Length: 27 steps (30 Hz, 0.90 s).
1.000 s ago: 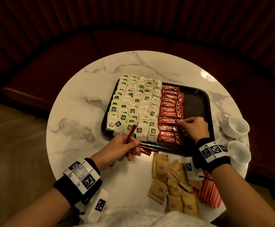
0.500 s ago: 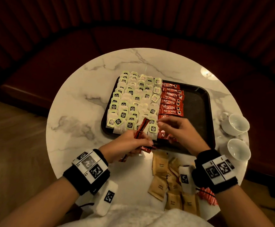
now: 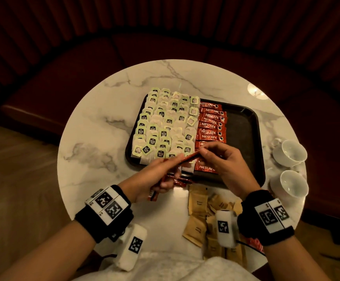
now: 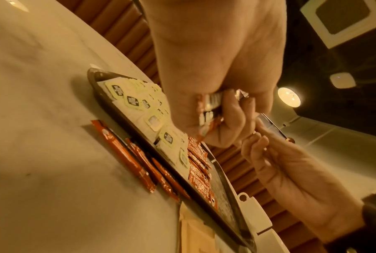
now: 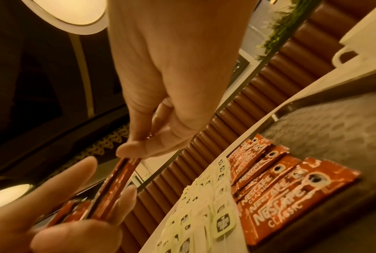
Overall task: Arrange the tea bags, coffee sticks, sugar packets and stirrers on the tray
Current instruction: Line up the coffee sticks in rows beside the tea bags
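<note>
Marble, round and white, is the table (image 3: 96, 122) I am working over, backed by a dark red padded bench (image 3: 84, 63). On it sits the black tray (image 3: 244, 126), its left part covered with tea bags (image 3: 161, 126) and a column of red coffee sticks (image 3: 211, 124) beside them. Brown sugar packets (image 3: 197, 201) lie on the table nearer me, two white cups (image 3: 290, 151) to the right. My left hand (image 3: 152, 179) grips a bundle of sticks (image 5: 109, 190); my right hand (image 3: 223, 161) pinches the top one's end between thumb and fingers.
</note>
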Each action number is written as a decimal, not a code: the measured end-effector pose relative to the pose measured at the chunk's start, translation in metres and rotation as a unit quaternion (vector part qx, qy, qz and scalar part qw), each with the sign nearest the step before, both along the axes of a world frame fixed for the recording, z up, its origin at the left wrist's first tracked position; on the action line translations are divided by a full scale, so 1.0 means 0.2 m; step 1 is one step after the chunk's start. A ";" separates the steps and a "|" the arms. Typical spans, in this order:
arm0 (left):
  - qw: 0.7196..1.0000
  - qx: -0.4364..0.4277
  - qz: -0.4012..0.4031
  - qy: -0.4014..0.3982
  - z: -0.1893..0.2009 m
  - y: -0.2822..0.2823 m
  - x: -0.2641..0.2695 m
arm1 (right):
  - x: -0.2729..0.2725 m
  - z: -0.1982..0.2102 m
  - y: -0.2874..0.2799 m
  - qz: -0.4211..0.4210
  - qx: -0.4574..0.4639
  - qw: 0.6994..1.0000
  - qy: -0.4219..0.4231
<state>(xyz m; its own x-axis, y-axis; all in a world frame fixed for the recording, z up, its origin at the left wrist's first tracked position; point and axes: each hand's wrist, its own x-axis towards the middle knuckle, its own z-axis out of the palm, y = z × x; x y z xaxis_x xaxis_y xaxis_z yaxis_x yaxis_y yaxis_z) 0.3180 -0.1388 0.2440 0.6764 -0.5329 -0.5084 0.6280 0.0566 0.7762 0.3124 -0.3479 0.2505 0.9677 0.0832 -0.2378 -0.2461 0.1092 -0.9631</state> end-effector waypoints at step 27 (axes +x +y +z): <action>0.976 0.138 0.167 -0.017 -0.12 0.01 0.05 | 0.06 -0.25 -0.35 -0.201 -0.130 0.963 0.126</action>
